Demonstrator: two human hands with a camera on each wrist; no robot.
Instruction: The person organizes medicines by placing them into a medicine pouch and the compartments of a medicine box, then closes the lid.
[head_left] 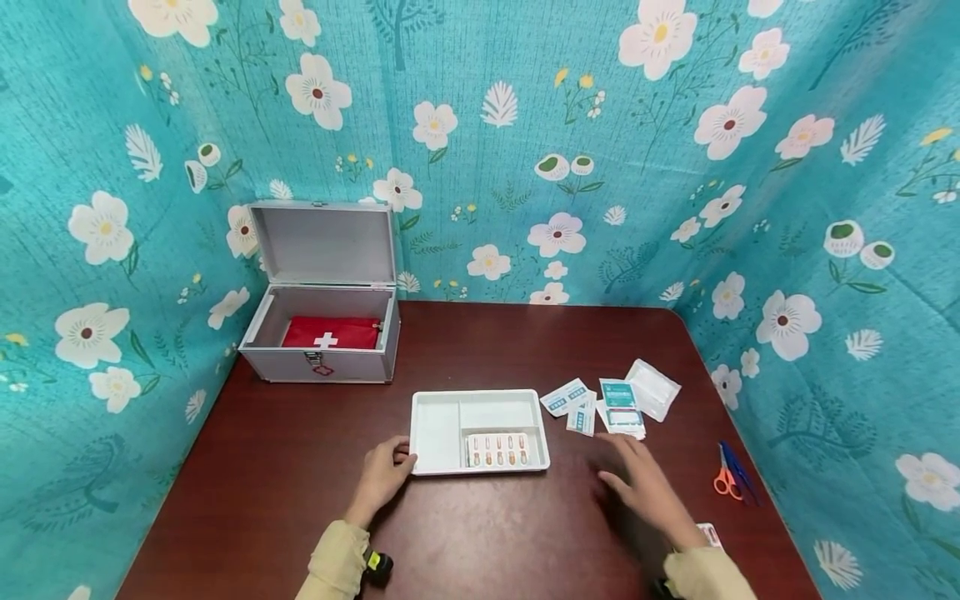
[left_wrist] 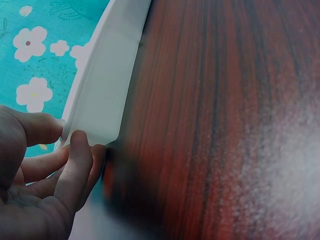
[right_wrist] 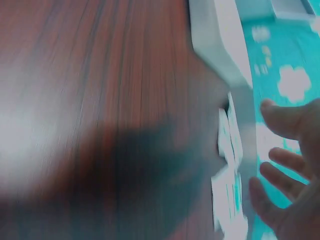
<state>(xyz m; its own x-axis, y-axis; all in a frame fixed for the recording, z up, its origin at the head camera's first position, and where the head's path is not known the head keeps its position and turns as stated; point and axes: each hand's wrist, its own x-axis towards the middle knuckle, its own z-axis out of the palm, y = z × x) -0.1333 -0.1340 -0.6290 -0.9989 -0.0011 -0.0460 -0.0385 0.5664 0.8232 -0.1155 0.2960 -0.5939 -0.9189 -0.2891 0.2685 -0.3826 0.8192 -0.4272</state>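
A white compartment tray (head_left: pixel 437 429) lies on the dark wooden table. My left hand (head_left: pixel 385 475) pinches its left edge near the front corner; in the left wrist view the thumb is at the rim of the tray (left_wrist: pixel 102 85) and the fingers bend against its end. Blister packs of capsules (head_left: pixel 498 450) lie in the tray's front right compartment. My right hand (head_left: pixel 641 483) hovers over the table, right of the tray, with fingers spread and nothing in them. Just beyond its fingertips are small blue-and-white sachets (head_left: pixel 567 397) and a stack of green-and-white packets (head_left: pixel 620 406).
An opened silver case (head_left: pixel 330 367) with a red pouch (head_left: pixel 352 335) bearing a white cross stands at the back left. A white packet (head_left: pixel 654 389) lies behind the stack. Orange-handled scissors (head_left: pixel 726 481) and blue tweezers (head_left: pixel 738 471) lie near the right edge. Flowered curtains (head_left: pixel 480 167) surround the table.
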